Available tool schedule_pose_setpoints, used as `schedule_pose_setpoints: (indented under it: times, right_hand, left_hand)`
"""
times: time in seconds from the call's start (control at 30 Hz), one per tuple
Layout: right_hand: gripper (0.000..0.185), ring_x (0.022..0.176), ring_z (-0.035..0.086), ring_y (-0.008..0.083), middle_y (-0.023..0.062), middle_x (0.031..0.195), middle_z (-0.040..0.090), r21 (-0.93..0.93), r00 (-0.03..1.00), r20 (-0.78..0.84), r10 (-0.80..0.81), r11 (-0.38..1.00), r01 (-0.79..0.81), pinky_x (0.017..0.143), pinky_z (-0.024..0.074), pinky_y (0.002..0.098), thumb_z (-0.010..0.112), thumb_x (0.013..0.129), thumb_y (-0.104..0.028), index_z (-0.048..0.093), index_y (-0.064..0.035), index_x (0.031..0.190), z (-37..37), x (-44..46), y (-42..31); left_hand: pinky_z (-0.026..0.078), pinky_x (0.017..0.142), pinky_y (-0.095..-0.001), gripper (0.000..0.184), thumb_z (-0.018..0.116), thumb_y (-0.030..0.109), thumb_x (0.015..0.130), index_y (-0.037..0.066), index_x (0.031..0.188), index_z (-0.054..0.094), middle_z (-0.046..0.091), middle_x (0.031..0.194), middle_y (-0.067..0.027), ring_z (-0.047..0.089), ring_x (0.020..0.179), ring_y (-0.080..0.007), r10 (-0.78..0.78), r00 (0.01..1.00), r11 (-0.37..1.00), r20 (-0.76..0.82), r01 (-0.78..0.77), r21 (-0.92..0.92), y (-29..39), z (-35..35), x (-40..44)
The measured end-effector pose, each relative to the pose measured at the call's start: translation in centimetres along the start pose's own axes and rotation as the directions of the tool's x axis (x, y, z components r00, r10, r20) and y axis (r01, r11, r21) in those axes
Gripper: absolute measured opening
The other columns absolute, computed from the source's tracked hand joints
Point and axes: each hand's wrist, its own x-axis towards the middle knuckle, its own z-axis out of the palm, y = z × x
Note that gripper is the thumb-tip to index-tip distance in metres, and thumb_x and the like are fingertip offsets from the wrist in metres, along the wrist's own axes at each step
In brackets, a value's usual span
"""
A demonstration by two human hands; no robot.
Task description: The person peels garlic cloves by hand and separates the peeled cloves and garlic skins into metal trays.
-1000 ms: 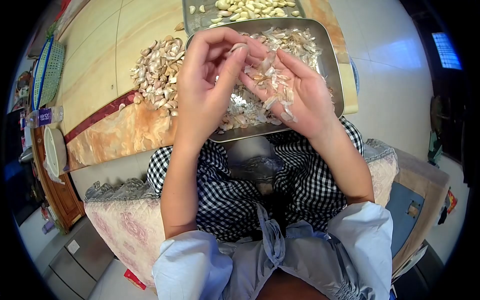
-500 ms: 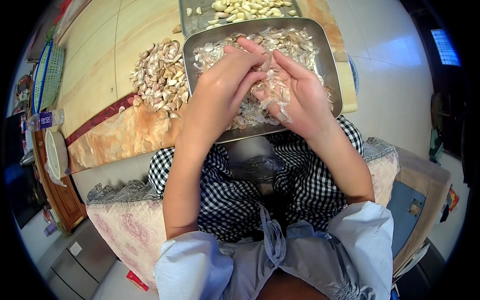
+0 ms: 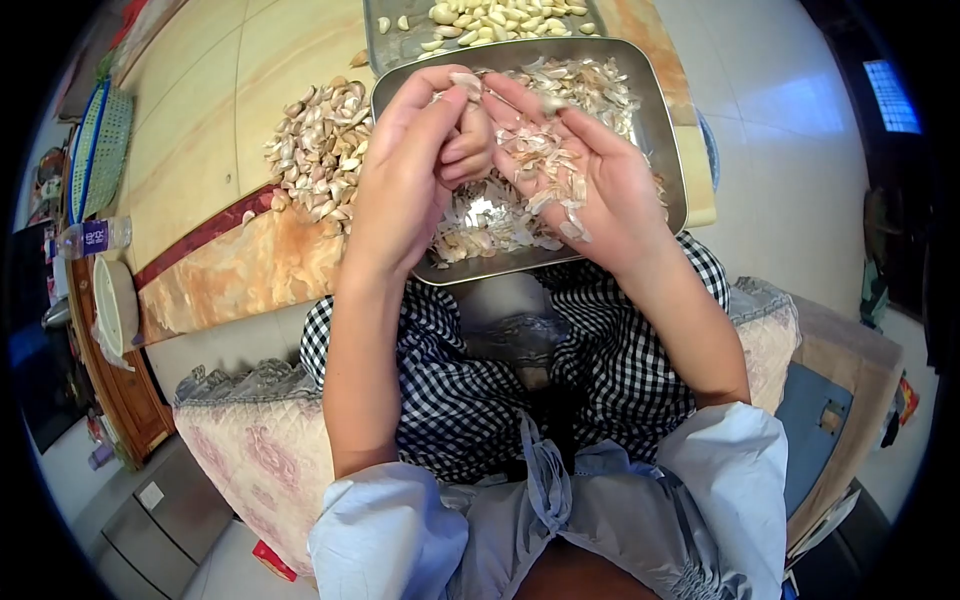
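Observation:
My left hand is closed over the left part of a metal tray, pinching a pale piece of garlic skin between thumb and forefinger. To its side, my right hand is turned palm up, with a small, blurred garlic clove between the tips of thumb and forefinger. Loose garlic peelings lie across that palm. Beneath both hands, the tray holds a broad layer of papery skins. Left of the tray rests a pile of unpeeled garlic cloves.
Behind the tray, a second tray holds peeled cloves. A green basket, a plastic bottle and a pale bowl are at the far left of the table. The peelings tray overhangs my lap.
My left hand has moved left, away from my right hand, with a piece of skin in its pinch. My right hand has stayed nearly in place, its palm more exposed.

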Motion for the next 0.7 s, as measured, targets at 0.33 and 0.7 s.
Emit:
schedule_pose_setpoints:
  times: [0.33,0.7]
  right_hand:
    - [0.042,0.111,0.044,0.0211,0.0139,0.119,0.046,0.048,0.998,0.054,-0.017,0.999,0.014,0.098,0.0345,0.0317,0.024,0.094,-0.021,0.036,0.0065,0.124,-0.1,0.1,0.2]
    - [0.042,0.109,0.045,0.0202,0.0133,0.121,0.045,0.047,0.995,0.098,-0.014,0.999,0.009,0.095,0.0355,0.0323,0.023,0.094,-0.021,0.036,0.0062,0.124,-0.5,0.2,0.4]
  left_hand:
    - [0.036,0.049,-0.0187,0.012,0.052,0.011,0.085,0.001,0.092,0.057,0.054,0.063,-0.0021,0.051,0.057,-0.0055,0.151,0.988,0.607,0.015,-0.105,0.788,-0.3,-0.3,-0.5]
    - [0.046,0.055,-0.0287,0.021,0.061,0.006,0.075,0.005,0.096,0.057,0.061,0.075,-0.0111,0.059,0.062,-0.0211,0.385,0.894,0.238,0.229,-0.336,0.911,-1.0,-0.5,-0.5]
